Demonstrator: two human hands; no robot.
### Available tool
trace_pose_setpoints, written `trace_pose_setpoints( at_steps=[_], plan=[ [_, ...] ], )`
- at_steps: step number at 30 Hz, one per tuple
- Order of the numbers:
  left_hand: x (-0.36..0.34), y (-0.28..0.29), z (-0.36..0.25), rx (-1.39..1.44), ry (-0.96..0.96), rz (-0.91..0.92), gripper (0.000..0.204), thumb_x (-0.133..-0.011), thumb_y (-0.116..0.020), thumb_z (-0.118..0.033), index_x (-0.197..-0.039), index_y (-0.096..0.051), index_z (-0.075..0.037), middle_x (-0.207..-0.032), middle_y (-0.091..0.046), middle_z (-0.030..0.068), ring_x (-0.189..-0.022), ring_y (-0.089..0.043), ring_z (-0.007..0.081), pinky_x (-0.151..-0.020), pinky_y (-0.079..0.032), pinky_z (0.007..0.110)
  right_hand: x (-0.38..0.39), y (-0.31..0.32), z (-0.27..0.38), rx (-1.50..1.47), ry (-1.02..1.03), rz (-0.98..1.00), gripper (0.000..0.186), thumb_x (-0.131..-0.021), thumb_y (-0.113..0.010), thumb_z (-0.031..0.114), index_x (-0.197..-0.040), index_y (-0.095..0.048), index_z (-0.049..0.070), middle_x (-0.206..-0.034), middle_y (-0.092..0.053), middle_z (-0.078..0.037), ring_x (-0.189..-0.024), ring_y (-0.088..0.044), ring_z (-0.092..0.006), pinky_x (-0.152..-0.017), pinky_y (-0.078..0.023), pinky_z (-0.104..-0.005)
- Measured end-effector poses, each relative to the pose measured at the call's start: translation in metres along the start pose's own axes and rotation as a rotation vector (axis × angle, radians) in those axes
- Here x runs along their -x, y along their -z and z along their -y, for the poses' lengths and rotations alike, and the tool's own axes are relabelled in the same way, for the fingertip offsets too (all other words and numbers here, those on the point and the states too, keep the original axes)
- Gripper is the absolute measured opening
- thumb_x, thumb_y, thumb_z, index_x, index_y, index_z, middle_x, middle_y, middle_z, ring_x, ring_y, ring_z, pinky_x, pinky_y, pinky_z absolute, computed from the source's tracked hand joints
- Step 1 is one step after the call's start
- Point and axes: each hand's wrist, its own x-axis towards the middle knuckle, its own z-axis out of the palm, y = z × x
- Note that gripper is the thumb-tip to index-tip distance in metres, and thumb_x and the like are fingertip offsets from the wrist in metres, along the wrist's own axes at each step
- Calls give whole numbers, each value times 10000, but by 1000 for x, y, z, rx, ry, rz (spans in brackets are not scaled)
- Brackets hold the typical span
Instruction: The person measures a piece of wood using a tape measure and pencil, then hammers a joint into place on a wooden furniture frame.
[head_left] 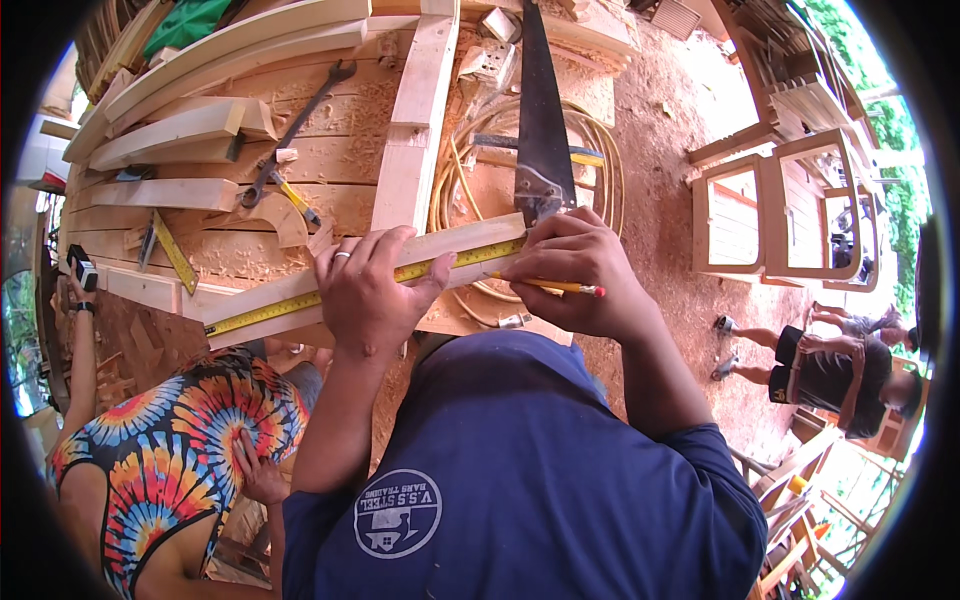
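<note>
A narrow length of pale wood lies across the front of the bench, with a yellow tape measure stretched along it. My left hand is closed over the wood, its fingers across the far edge and its thumb by the tape. In my right hand is a yellow pencil with a red eraser end. The pencil's tip meets the wood close to the tape's lower edge. Just beyond my right hand lies a handsaw, blade pointing away; its handle is mostly hidden by that hand.
On the bench are curved wood pieces, a large wrench, a yellow square and a coiled hose. A co-worker in a tie-dye top is close at left. Wooden frames and another person are at right.
</note>
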Motion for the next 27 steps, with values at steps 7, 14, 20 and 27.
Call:
trace_pose_setpoints(
  at_steps=[7,14,20,27],
  plan=[
    [0,0,0,-10,-3,-6,586,-907,-794,-649,-1138,-806,-111,-1090,-818,74,-1038,-757,308,-1137,-446,524,3,-11,-8,-302,-183,-290,205,-922,-793,27,-1127,-787,24,-967,-779,-100,-974,-750,-286,-876,-571,-423],
    [2,-4,4,-17,-72,-125,677,-865,-826,-670,-1240,-766,-110,-1178,-798,86,-1106,-744,299,-1128,-463,526,9,-14,2,-299,-485,-226,357,-956,-844,170,-1234,-677,19,-1085,-737,-159,-983,-751,-296,-880,-596,-403],
    [9,3,6,-26,-114,-259,660,-817,-911,-544,-1292,-739,-119,-1219,-772,80,-1148,-722,322,-1075,-479,517,7,-14,2,-238,-504,-175,345,-924,-851,189,-1163,-667,22,-1032,-725,-146,-954,-757,-296,-879,-600,-409],
    [31,39,59,49,25,-319,301,-821,-926,-198,-1081,-799,-113,-1151,-787,54,-1095,-741,297,-984,-540,445,12,-22,-2,-98,-457,-208,283,-899,-808,156,-1117,-683,26,-1033,-713,-182,-929,-741,-380,-840,-591,-460]
  ],
)
